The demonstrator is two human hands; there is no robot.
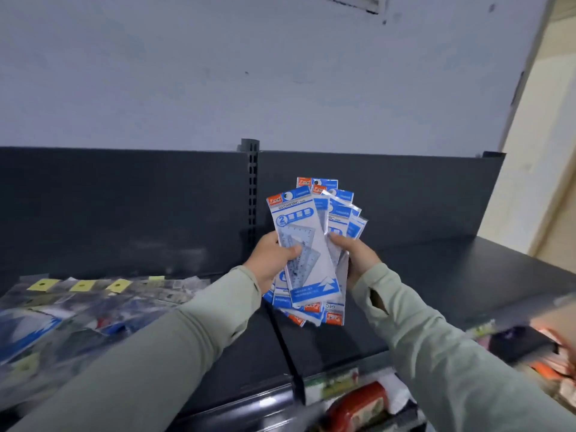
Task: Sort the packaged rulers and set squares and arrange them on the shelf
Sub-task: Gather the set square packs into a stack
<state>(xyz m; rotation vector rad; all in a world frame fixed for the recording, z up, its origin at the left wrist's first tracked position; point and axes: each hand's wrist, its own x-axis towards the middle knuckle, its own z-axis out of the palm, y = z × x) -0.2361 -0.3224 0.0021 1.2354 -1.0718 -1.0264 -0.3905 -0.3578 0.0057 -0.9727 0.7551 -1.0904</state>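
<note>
left hand (269, 260): thumb curled over the face of the front set-square packet (304, 232), pinching it. right hand (358, 257): fingers curled round the edge of the fanned packets (341, 210) just behind it. Both bunches overlap, held upright above the dark shelf (436, 291), in front of the upright post (253, 182). Blurred pile of other packets (78, 307) lies on the shelf's left bay.

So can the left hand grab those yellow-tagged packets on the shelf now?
Probably not yet: the left hand grips a set-square packet. Nothing blocks the way to the yellow-tagged packets otherwise.
</note>
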